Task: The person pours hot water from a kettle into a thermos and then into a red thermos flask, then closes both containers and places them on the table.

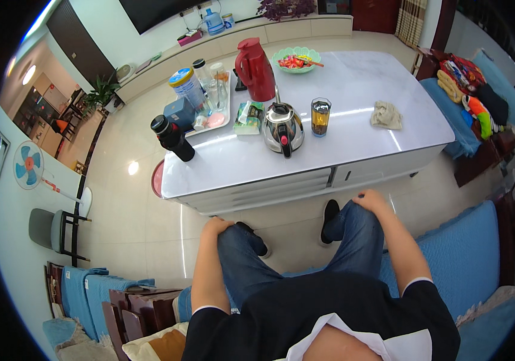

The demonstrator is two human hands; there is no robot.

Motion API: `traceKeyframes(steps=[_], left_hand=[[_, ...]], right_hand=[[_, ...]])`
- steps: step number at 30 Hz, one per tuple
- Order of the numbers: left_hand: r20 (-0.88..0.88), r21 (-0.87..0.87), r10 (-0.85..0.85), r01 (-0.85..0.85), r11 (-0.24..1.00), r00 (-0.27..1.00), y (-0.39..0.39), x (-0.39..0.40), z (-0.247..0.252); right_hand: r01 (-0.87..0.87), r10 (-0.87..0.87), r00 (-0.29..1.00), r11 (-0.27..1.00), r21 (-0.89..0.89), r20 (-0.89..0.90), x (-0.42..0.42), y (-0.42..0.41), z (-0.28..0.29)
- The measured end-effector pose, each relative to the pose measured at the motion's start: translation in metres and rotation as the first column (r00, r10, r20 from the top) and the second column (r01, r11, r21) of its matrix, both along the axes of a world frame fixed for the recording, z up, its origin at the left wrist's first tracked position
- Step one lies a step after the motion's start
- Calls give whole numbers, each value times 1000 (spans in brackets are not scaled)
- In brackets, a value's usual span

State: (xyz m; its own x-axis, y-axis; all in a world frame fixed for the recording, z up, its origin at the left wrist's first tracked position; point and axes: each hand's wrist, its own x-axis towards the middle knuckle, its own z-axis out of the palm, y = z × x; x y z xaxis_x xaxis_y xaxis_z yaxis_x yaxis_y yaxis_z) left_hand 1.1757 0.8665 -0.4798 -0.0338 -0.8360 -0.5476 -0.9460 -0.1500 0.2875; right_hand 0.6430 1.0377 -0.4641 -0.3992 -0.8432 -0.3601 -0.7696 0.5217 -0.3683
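My left hand (216, 225) rests on my left knee, its fingers curled over and partly hidden. On the other knee lies my right hand (370, 200), holding nothing. In front of both knees stands a white marble-look coffee table (347, 153). A steel kettle (283, 131) sits near its front edge, its black handle towards me. Beside the kettle are a glass of amber drink (320, 118) and a pack of tissues (249, 118). A crumpled beige cloth (386, 115) lies farther right. The black vacuum flask (172, 138) stands upright at the left corner.
Behind the kettle are a red thermos jug (256, 72) and a green bowl (296, 68) of wrapped sweets. A tray (227, 118) carries a tin, glasses and jars. A red stool (157, 178) shows beside the table. The blue-covered sofa (455, 248) extends right; a fan (28, 164) stands left.
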Motion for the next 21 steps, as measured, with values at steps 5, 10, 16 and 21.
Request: traceKeyframes(steps=[5, 10, 16, 21], left_hand=[[-14, 81, 42, -41, 996, 999, -4, 4, -10], [20, 1, -5, 5, 1000, 1000, 4, 8, -5], [15, 2, -23, 23, 1000, 1000, 7, 9, -2], [4, -17, -17, 17, 1000, 1000, 6, 9, -5]], right_hand=[[-72, 73, 997, 975, 208, 3, -10, -24, -10], [-30, 63, 982, 982, 188, -177, 8, -14, 3], [23, -17, 968, 999, 23, -251, 17, 2, 11], [82, -99, 952, 994, -69, -288, 24, 5, 9]])
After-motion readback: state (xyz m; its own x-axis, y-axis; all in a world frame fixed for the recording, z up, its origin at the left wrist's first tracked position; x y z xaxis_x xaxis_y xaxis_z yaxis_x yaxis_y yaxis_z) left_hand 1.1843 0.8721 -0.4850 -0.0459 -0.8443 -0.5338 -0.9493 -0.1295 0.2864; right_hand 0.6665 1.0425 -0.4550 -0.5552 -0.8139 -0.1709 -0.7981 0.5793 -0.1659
